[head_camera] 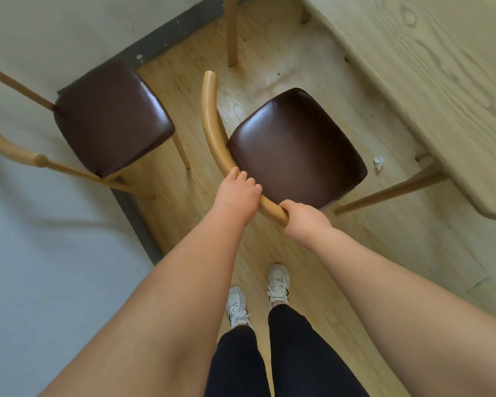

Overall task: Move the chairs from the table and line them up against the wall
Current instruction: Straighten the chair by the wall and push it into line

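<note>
- Grip state: the left hand (236, 193) and the right hand (304, 217) are both wrapped tight around the curved backrest rail (212, 130) of the held chair (295, 147).
- Location: the held chair stands on the wooden floor (269, 58), between the table (430, 75) and the wall (55, 32).
- The placed chair (109, 116) sits in the corner, its back to the wall.
- Risk: swinging the held chair left may strike the placed chair's front leg, because the two stand near each other.
- Risk: the table's splayed leg (390, 190) lies near the seat and may snag it.
- Count: two chairs, one table, two hands.
</note>
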Demonstrator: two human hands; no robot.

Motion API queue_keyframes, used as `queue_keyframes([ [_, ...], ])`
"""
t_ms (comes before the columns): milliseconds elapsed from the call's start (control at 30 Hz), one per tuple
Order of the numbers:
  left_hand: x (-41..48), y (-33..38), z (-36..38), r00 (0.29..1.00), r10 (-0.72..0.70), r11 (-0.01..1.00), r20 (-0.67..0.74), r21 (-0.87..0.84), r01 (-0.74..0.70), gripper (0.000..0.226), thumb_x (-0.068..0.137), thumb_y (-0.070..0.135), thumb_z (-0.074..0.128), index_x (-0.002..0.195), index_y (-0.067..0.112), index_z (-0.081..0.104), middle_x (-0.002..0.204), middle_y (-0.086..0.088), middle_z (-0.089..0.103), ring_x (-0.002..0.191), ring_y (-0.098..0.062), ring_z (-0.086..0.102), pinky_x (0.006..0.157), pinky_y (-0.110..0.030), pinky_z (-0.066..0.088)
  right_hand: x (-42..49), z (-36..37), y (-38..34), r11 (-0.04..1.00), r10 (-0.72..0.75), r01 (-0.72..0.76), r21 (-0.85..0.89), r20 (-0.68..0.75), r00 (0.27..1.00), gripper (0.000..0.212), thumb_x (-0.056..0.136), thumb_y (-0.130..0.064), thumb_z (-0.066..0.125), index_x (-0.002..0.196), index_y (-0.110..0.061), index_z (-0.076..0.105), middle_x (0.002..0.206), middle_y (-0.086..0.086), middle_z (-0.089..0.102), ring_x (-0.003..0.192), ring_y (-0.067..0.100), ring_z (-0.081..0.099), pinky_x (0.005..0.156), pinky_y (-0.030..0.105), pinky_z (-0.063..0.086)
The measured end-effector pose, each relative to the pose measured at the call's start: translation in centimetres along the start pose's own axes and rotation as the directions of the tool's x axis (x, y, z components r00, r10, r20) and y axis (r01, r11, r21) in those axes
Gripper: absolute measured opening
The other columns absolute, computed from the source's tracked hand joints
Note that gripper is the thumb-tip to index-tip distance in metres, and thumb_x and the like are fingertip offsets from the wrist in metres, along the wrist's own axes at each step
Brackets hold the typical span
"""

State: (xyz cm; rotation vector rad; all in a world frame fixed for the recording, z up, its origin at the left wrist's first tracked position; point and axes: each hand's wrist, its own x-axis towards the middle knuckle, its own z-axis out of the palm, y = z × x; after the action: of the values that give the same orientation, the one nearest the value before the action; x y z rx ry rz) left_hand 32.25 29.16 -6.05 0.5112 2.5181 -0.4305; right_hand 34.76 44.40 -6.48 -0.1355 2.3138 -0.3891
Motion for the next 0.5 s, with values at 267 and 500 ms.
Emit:
queue_keyframes([
  [267, -3.5, -2.0, 2.5, 1.0, 0.01, 1.0, 0.014, 0.023, -0.01, 0.036, 0.096, 0.017, 0.034, 0.128, 0.018, 0.052, 0.125, -0.002, 0.058, 0.123, -0.024, 0.044, 0.113, -0.039, 0.022, -0.8, 2.1, -3.2, 0.999, -0.036, 0.038, -0.016, 0.101, 0.994, 0.034, 0.079, -0.009, 0.052, 0.109, -0.025, 0.055, 0.097, 0.001, 0.063, 0.089, 0.025, 0.06, 0.072, 0.035, 0.052],
  [500, -9.1, -5.2, 6.9, 0.999, -0.018, 1.0, 0.05, 0.001, 0.018, 0.04, 0.095, 0.019, 0.042, 0.134, 0.019, 0.051, 0.133, 0.0, 0.055, 0.129, -0.022, 0.042, 0.115, -0.04, 0.022, -2.4, 6.8, -8.6, 0.99, -0.097, 0.114, -0.086, 0.18, 0.979, 0.027, 0.08, -0.011, 0.055, 0.106, -0.02, 0.054, 0.097, 0.001, 0.062, 0.089, 0.024, 0.06, 0.069, 0.035, 0.049],
])
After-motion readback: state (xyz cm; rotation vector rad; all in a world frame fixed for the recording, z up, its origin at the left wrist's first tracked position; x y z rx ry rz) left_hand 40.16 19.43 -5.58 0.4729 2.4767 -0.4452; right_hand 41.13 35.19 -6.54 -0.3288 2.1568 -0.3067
